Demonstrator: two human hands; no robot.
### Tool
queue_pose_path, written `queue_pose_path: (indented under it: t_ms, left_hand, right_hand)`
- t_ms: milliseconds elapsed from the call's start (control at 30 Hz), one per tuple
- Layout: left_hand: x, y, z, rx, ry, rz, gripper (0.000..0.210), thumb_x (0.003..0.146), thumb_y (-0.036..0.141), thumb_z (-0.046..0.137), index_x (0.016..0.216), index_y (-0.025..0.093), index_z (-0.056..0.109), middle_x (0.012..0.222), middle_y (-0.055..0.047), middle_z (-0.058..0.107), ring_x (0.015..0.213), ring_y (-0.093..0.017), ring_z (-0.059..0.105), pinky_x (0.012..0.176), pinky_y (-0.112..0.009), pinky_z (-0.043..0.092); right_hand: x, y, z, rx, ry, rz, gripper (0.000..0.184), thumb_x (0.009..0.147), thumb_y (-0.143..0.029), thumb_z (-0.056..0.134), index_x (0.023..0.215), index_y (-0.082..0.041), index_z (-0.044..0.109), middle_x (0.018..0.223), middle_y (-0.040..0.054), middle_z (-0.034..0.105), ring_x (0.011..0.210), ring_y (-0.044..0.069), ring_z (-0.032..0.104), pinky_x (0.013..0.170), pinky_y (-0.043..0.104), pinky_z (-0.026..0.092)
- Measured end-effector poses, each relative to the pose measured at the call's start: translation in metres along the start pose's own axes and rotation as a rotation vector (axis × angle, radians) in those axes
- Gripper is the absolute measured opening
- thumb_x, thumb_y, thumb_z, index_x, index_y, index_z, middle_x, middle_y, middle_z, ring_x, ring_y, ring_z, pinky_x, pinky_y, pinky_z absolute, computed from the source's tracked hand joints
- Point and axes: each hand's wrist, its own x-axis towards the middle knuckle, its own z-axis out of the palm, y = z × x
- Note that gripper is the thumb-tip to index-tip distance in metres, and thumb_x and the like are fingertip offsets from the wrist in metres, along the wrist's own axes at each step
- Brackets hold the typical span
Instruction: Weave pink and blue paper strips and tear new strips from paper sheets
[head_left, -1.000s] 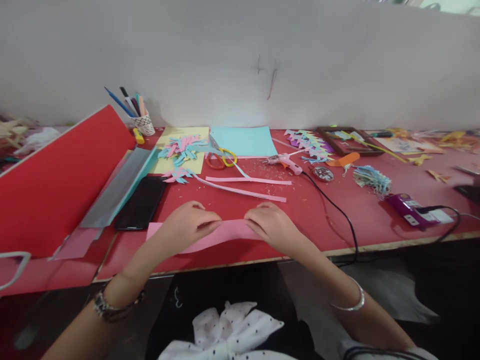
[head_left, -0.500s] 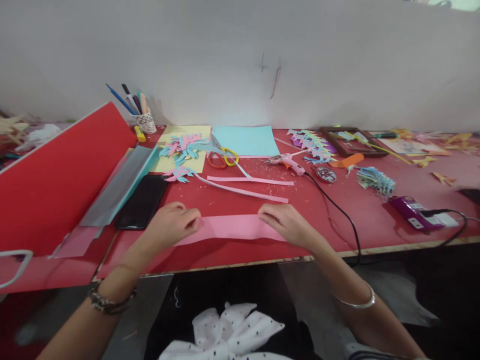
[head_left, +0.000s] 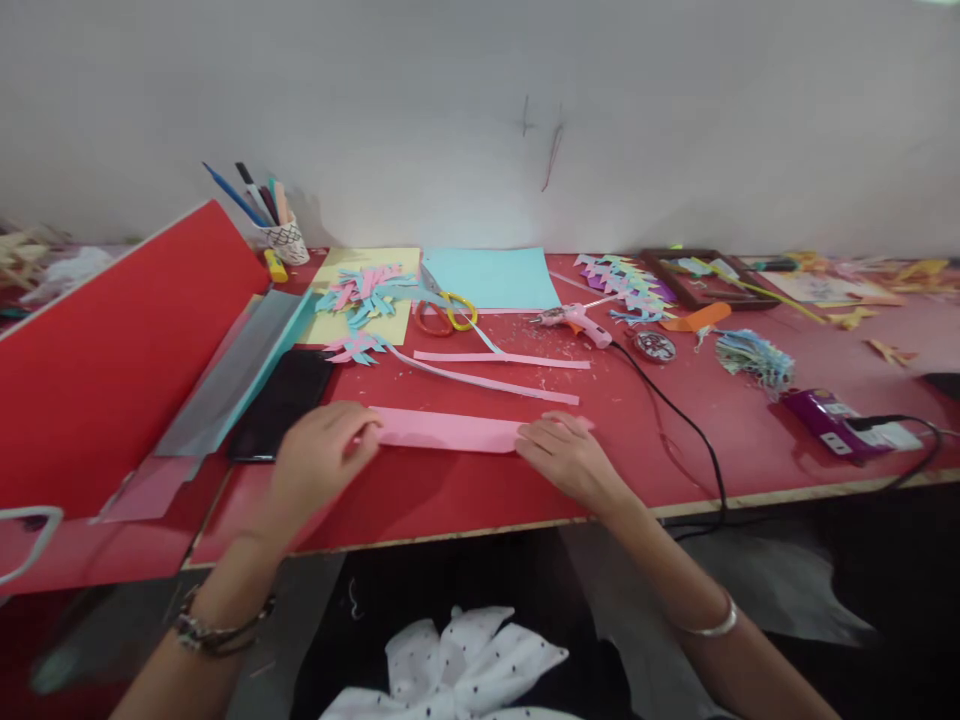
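Note:
A pink paper strip point(head_left: 450, 431) stretches between my hands, close to the table's front edge. At its left end, my left hand point(head_left: 322, 450) pinches the paper between thumb and fingers. The fingers of my right hand point(head_left: 566, 455) are closed over the right end, and a bit of pink shows beyond them. Just behind lie two thin pink strips point(head_left: 517, 388) and scissors point(head_left: 446, 312) with red and yellow handles. A pink glue gun point(head_left: 577, 322) rests farther back, its black cord running off the front edge.
On the left are a black phone point(head_left: 281, 405), a red folder point(head_left: 135, 350) with paper sheets, and a cup of pens point(head_left: 287, 240). Cut paper pieces point(head_left: 367, 295) lie on a yellow sheet. A purple power adapter point(head_left: 829, 425) and fringed paper point(head_left: 754, 358) sit to the right.
The pink strip looks narrower, and its near edge has moved away from the table's front edge. My left hand has shifted slightly left; my right fingers now lie flatter over the strip.

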Motion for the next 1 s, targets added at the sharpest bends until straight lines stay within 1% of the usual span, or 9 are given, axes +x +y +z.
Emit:
queue_pose_path:
  t_ms: [100,200,300,467,633,767,867,967,1000]
  left_hand:
    - [0.007,0.016,0.025,-0.051,-0.261,0.007,0.035,0.084,0.036,0.035,0.104,0.015,0.054,0.101,-0.008,0.061,0.094,-0.019,0.054,0.081,-0.030,0.043]
    - [0.011,0.027,0.038,0.018,-0.391,-0.058,0.053,0.079,0.046,0.043,0.121,0.014,0.043,0.122,-0.013,0.049,0.110,-0.026,0.045,0.088,-0.039,0.040]
    - [0.012,0.037,0.037,0.032,-0.457,-0.065,0.058,0.077,0.051,0.044,0.121,0.013,0.043,0.123,-0.014,0.047,0.110,-0.028,0.044,0.090,-0.041,0.039]
    - [0.013,0.052,0.028,-0.063,-0.505,0.000,0.055,0.074,0.049,0.050,0.117,0.015,0.046,0.118,-0.013,0.049,0.108,-0.027,0.045,0.089,-0.040,0.040]
    - [0.011,0.053,0.030,-0.164,-0.578,-0.055,0.035,0.079,0.029,0.049,0.112,0.016,0.048,0.104,-0.008,0.054,0.093,-0.019,0.056,0.078,-0.030,0.045]
    - [0.010,0.050,0.032,-0.246,-0.555,0.005,0.026,0.084,0.021,0.041,0.108,0.017,0.050,0.101,-0.007,0.058,0.092,-0.016,0.056,0.078,-0.027,0.043]
    - [0.016,0.051,0.027,-0.183,-0.565,0.023,0.021,0.085,0.024,0.040,0.095,0.015,0.056,0.090,-0.006,0.063,0.082,-0.017,0.059,0.069,-0.027,0.044]
    - [0.025,0.052,0.018,-0.027,-0.526,0.086,0.018,0.084,0.023,0.043,0.081,0.015,0.059,0.076,-0.004,0.063,0.070,-0.017,0.059,0.063,-0.028,0.043]
    - [0.026,0.052,0.015,0.022,-0.497,0.132,0.016,0.083,0.020,0.044,0.079,0.015,0.059,0.074,-0.004,0.062,0.070,-0.017,0.059,0.063,-0.028,0.043]
  right_hand:
    - [-0.011,-0.004,0.010,0.159,-0.160,0.244,0.025,0.085,-0.032,0.040,0.081,-0.017,0.060,0.097,0.0097,0.063,0.090,0.019,0.056,0.079,0.032,0.042]
    - [-0.013,-0.004,0.010,0.285,-0.287,0.416,0.037,0.081,-0.041,0.044,0.107,-0.016,0.053,0.119,0.0137,0.052,0.111,0.023,0.046,0.088,0.038,0.039]
    - [-0.007,-0.002,0.005,0.353,-0.383,0.448,0.050,0.080,-0.042,0.045,0.124,-0.018,0.040,0.126,0.0129,0.046,0.118,0.024,0.039,0.094,0.044,0.032]
    - [0.008,0.004,0.001,0.334,-0.508,0.472,0.043,0.075,-0.040,0.052,0.112,-0.019,0.052,0.116,0.0133,0.052,0.107,0.027,0.047,0.088,0.046,0.033]
    - [0.010,0.008,0.003,0.389,-0.524,0.422,0.047,0.075,-0.040,0.052,0.118,-0.021,0.047,0.120,0.0124,0.050,0.113,0.025,0.041,0.097,0.050,0.021]
    - [0.014,0.009,0.004,0.375,-0.491,0.343,0.055,0.075,-0.040,0.053,0.125,-0.023,0.039,0.128,0.0117,0.043,0.120,0.025,0.035,0.099,0.053,0.011]
    - [0.020,0.007,0.006,0.312,-0.390,0.252,0.041,0.077,-0.035,0.053,0.117,-0.024,0.047,0.123,0.0091,0.048,0.115,0.022,0.040,0.100,0.050,0.008]
    - [0.024,0.002,0.008,0.216,-0.211,0.199,0.017,0.081,-0.026,0.048,0.093,-0.021,0.059,0.100,0.0046,0.061,0.094,0.016,0.053,0.099,0.044,0.014]
    - [0.025,0.000,0.009,0.172,-0.147,0.179,0.014,0.083,-0.023,0.046,0.085,-0.020,0.059,0.092,0.0029,0.063,0.087,0.015,0.054,0.097,0.042,0.018]
